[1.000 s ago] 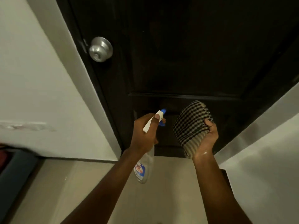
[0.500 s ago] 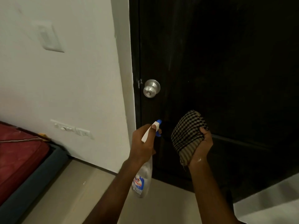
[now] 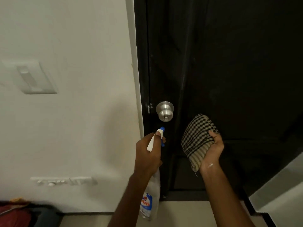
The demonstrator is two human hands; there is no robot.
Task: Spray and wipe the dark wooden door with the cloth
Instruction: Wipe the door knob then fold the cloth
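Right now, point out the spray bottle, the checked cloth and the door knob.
spray bottle (image 3: pixel 146 203): head view, on the printed label of its clear body.
checked cloth (image 3: pixel 196 138): head view, on the middle of the bunched fabric.
door knob (image 3: pixel 165 114): head view, on the rounded silver front.

white wall (image 3: pixel 73 38) at left, with switch (image 3: pixel 31 77) high up and socket strip (image 3: pixel 65 181) low down. pale floor (image 3: pixel 188 213) below. red cushion (image 3: pixel 13 210) in lower-left corner. second wall (image 3: pixel 282 185) at right.
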